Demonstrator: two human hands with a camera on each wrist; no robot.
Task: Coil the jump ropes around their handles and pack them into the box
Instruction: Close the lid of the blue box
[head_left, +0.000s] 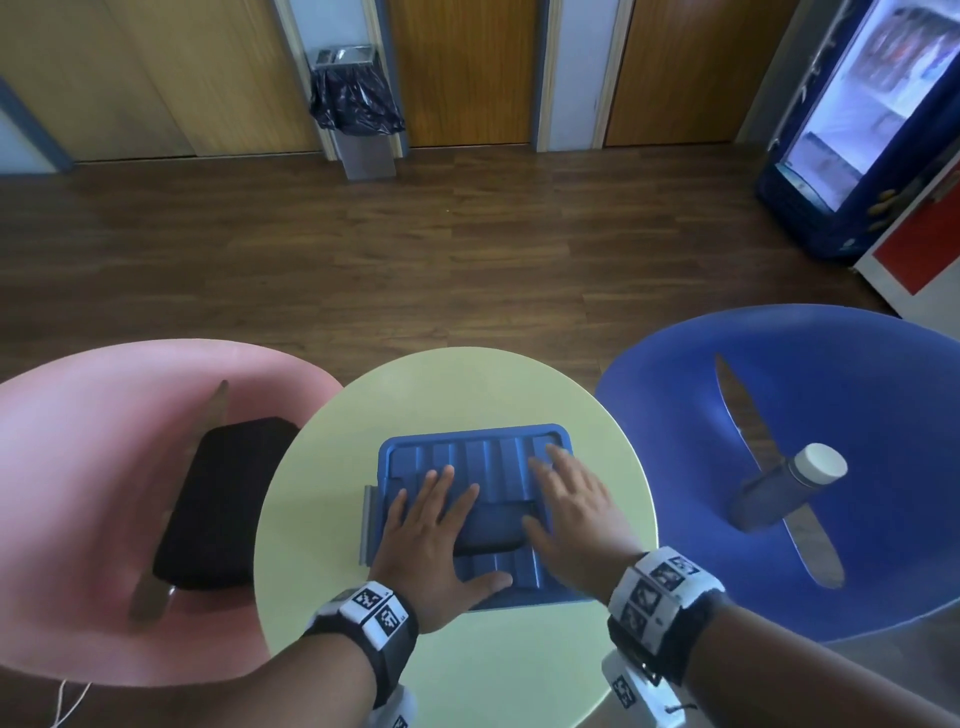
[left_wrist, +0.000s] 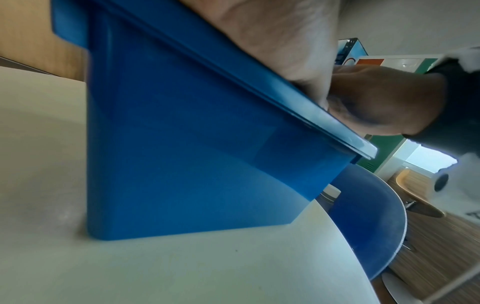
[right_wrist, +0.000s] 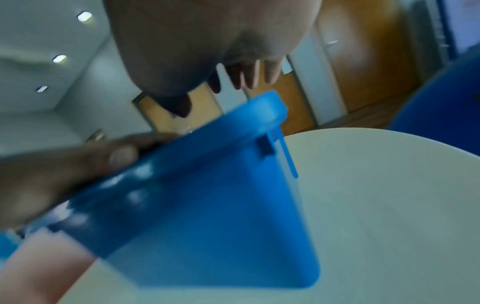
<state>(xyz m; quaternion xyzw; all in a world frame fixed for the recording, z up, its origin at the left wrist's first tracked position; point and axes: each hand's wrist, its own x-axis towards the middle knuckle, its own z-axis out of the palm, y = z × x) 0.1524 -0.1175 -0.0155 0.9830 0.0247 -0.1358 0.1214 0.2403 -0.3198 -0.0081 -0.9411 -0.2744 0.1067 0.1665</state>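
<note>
A blue plastic box (head_left: 498, 457) with a ribbed lid on top stands in the middle of the round pale-yellow table (head_left: 322, 467). My left hand (head_left: 434, 535) lies flat on the lid's left half, fingers spread. My right hand (head_left: 571, 512) lies flat on the right half, fingers straight. In the left wrist view the box wall (left_wrist: 182, 154) fills the middle, with the lid edge (left_wrist: 259, 82) under my palm. The right wrist view shows the box wall (right_wrist: 207, 216) and a side latch (right_wrist: 285, 152) hanging down. No jump rope is visible; the box's inside is hidden.
A pink chair (head_left: 93, 467) at the left holds a black pouch (head_left: 223, 504). A blue chair (head_left: 831, 415) at the right holds a dark bottle with a white cap (head_left: 789, 488). A grey latch (head_left: 368, 525) sticks out at the box's left side. Wooden floor lies beyond.
</note>
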